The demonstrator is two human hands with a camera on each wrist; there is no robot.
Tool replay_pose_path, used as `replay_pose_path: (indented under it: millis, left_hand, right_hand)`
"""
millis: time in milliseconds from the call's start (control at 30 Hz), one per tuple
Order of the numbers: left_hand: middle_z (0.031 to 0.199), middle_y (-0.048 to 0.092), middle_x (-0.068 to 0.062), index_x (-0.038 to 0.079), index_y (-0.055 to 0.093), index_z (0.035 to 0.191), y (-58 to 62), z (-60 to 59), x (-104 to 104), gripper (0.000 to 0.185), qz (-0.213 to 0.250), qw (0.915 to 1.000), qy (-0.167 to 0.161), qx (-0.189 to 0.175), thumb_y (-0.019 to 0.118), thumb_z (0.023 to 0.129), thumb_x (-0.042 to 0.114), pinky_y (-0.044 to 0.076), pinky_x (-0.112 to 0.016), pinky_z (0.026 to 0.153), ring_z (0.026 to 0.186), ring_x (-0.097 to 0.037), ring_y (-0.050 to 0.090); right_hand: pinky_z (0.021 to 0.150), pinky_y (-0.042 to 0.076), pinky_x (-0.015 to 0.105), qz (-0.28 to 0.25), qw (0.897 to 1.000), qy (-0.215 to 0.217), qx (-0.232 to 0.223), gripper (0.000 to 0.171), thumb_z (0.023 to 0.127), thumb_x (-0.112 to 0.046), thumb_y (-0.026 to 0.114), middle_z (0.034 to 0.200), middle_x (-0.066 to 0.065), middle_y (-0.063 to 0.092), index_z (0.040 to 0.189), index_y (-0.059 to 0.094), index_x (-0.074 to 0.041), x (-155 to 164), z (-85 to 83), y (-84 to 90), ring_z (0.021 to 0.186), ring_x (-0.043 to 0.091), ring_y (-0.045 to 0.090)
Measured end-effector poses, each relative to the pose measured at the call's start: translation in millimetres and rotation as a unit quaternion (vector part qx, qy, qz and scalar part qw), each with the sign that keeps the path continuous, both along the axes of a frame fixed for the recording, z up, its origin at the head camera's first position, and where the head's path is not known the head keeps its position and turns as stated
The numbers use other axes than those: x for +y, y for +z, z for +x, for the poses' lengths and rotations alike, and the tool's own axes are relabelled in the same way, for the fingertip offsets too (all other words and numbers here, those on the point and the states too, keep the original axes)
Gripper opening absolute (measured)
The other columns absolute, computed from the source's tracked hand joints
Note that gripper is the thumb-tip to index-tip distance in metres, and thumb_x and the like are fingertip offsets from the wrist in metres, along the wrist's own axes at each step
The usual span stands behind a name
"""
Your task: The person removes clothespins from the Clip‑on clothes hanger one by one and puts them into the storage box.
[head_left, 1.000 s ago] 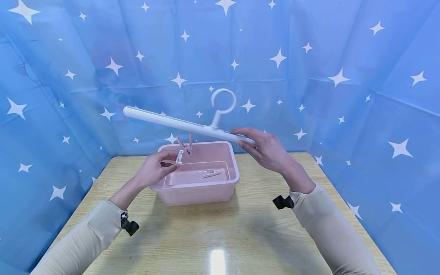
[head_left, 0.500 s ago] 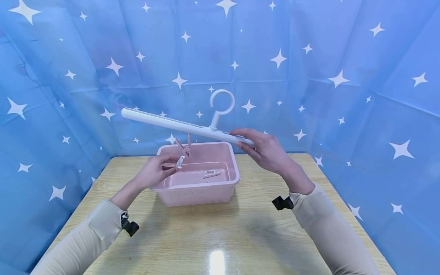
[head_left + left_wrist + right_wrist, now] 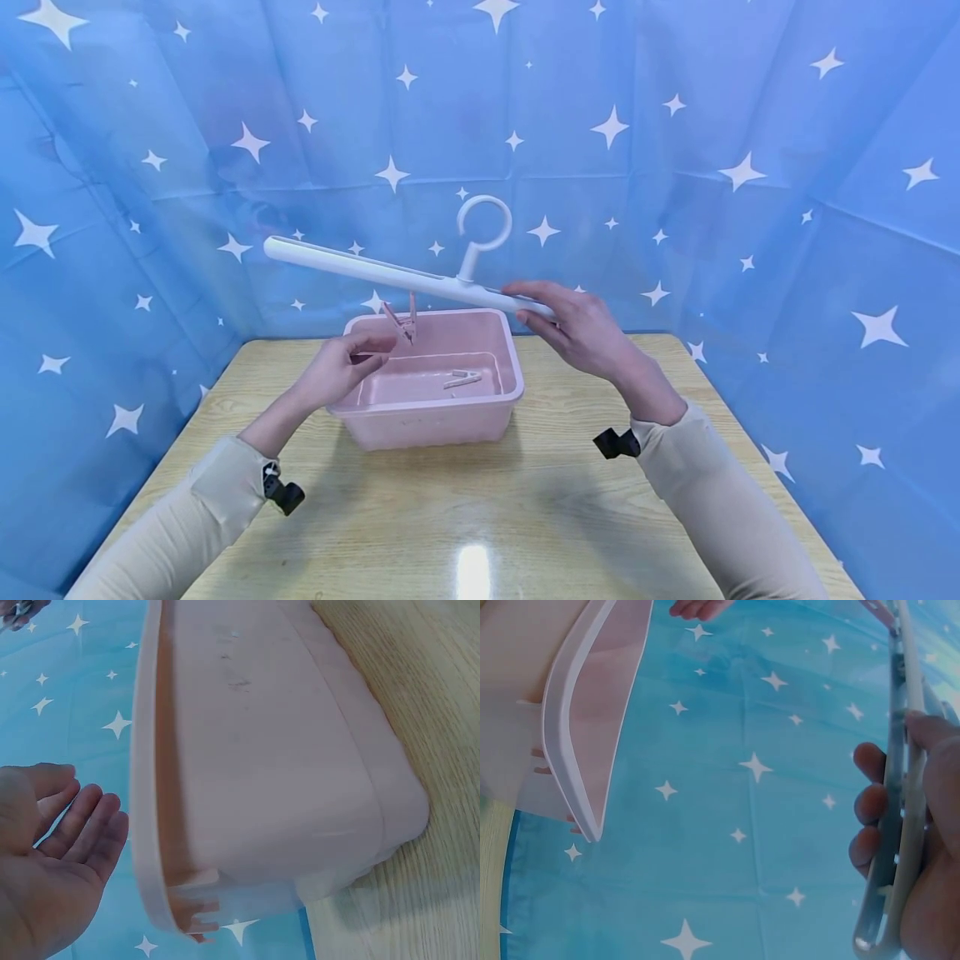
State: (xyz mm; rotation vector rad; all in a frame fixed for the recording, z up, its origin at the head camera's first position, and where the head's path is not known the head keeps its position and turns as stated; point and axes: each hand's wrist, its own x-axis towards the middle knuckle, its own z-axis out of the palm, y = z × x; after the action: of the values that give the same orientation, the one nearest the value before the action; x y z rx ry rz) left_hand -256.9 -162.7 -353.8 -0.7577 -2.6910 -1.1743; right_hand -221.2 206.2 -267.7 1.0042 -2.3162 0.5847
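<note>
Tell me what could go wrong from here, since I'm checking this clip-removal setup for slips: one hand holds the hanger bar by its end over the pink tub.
1. The right hand grips the white hanger only at one end, so the long, tilted bar could twist or dip.
2. The last pink clip hangs above the pink tub near its back edge; it might drop outside.
3. The left hand, open beside the tub's rim, could nudge the tub on the table.

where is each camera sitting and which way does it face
Head: on the head, looking forward and down at the table; both forearms, left hand and right hand show.
Left wrist: beside the pink bin, facing its outer wall; the open palm shows.
Right wrist: looks along the white hanger; fingers gripping it show.
Shared: all three show the pink bin.
</note>
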Motion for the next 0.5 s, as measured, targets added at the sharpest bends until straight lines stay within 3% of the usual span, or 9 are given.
replay_pose_path:
  millis: [200, 500]
  left_hand:
    - [0.124, 0.07, -0.012, 0.009, 0.066, 0.129, 7.8, 1.9, -1.3, 0.03, 0.046, 0.9989, -0.011, 0.003, 0.059, 0.102, 0.021, 0.055, -0.047, 0.094, 0.112, -0.029, 0.07]
    - [0.125, 0.07, -0.011, 0.01, 0.065, 0.127, 21.4, 11.2, 3.6, 0.027, 0.076, 0.9968, -0.022, -0.01, 0.057, 0.103, 0.022, 0.053, -0.044, 0.099, 0.117, -0.03, 0.067]
  right_hand:
    - [0.063, 0.044, 0.03, 0.004, 1.0, 0.002, 0.009, 0.039, 0.097, -0.021, 0.066, 0.13, 0.001, 0.068, 0.136, 0.059, -0.024, -0.6, -1.4, -0.5, 0.075, 0.014, 0.06]
    - [0.059, 0.041, 0.028, 0.01, 1.0, 0.0, 0.012, 0.039, 0.098, -0.021, 0.065, 0.128, 0.002, 0.068, 0.137, 0.058, -0.024, 0.1, -3.6, -3.7, 0.066, 0.013, 0.055]
